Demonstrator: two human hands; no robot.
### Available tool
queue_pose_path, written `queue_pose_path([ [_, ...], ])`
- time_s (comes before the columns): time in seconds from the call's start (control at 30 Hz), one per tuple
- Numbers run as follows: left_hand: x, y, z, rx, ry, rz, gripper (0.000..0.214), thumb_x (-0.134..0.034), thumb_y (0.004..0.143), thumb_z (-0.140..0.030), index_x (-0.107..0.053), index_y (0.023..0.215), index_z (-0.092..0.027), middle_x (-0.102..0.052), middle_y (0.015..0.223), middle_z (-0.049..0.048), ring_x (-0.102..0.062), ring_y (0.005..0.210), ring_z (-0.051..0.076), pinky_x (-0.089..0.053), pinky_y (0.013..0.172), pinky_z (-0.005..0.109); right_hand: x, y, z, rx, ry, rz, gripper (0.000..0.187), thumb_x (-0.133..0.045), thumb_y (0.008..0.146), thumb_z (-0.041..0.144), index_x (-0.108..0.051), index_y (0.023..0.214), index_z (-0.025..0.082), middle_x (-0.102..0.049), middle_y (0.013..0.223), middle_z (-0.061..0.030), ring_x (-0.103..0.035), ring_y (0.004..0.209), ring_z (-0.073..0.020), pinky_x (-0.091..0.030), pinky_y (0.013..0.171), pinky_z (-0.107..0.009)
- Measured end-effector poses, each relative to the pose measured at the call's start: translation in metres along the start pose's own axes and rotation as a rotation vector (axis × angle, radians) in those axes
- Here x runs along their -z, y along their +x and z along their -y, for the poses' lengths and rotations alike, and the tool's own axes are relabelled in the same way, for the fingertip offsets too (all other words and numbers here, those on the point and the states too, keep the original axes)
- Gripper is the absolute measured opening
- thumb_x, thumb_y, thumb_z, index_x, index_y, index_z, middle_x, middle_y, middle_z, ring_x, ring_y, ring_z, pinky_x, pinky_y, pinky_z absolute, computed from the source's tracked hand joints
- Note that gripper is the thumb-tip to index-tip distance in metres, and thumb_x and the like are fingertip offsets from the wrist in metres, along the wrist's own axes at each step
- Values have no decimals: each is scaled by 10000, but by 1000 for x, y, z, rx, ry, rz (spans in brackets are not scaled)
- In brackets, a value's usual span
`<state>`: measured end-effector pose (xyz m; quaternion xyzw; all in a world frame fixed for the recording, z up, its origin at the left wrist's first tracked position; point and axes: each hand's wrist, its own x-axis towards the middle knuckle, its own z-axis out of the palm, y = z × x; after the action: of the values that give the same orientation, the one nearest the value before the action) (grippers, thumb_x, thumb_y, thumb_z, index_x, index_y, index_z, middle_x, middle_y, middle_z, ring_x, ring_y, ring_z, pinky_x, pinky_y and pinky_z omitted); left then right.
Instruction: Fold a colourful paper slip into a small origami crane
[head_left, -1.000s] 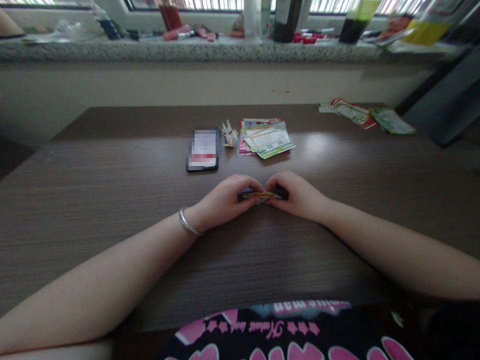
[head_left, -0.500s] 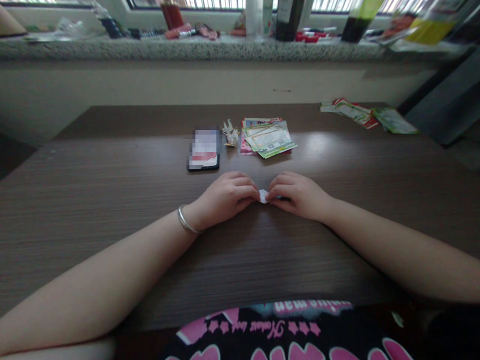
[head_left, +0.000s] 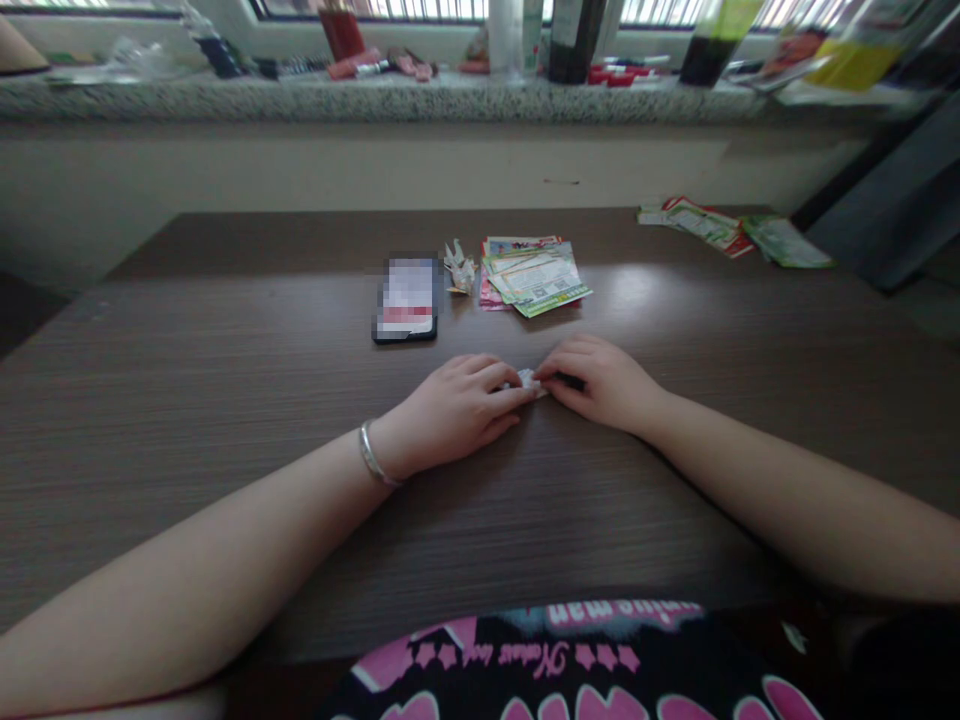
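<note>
The fingers (head_left: 507,402) of the bare left hand (head_left: 454,412) close on one end of a small folded piece of whitish paper (head_left: 529,379); those of the bare right hand (head_left: 600,380) pinch its other end. Mostly covered, the paper sits between the two hands at the middle of the dark brown, wood-grained desk (head_left: 187,390). A silver metal bangle (head_left: 368,452) circles the left wrist. Beyond the hands stand, left to right, a black-edged rectangular phone (head_left: 407,298) with a blurred screen, a spiky cream folded-paper figure (head_left: 460,272) and a loose pile of colourful printed leaflets (head_left: 536,277). More green-and-red leaflets (head_left: 709,226) lie at the far right edge, below a speckled grey stone windowsill (head_left: 420,103).
</note>
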<state>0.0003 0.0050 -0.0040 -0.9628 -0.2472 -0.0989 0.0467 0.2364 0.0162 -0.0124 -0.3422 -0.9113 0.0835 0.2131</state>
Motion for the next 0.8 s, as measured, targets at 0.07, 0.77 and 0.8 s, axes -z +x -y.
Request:
queue_pose_path([
  [0.07, 1, 0, -1, -14, 19, 9, 356, -477, 934, -331, -542, 1272, -239, -605, 1180, 65, -551, 1082, 251, -473, 937, 401, 0, 0, 0, -22, -11, -11, 199, -535, 874, 206, -686, 998, 167, -691, 924, -68, -592, 903, -209, -457, 849, -359],
  [0.77, -5, 9, 5, 72, -117, -127, 212, -455, 908, -200, -666, 896, -182, -642, 952, 66, -574, 990, 204, -464, 933, 368, -8, 4, 1, -175, -22, -103, 173, -692, 789, 362, -658, 709, 212, -632, 920, -57, -535, 930, -232, -429, 849, -403],
  [0.8, -5, 9, 6, 83, -136, -125, 211, -456, 908, -199, -666, 906, -182, -642, 949, 66, -574, 996, 203, -461, 933, 363, -8, 4, 0, -190, -21, -106, 176, -706, 775, 371, -660, 711, 214, -631, 939, -60, -535, 942, -236, -430, 854, -407],
])
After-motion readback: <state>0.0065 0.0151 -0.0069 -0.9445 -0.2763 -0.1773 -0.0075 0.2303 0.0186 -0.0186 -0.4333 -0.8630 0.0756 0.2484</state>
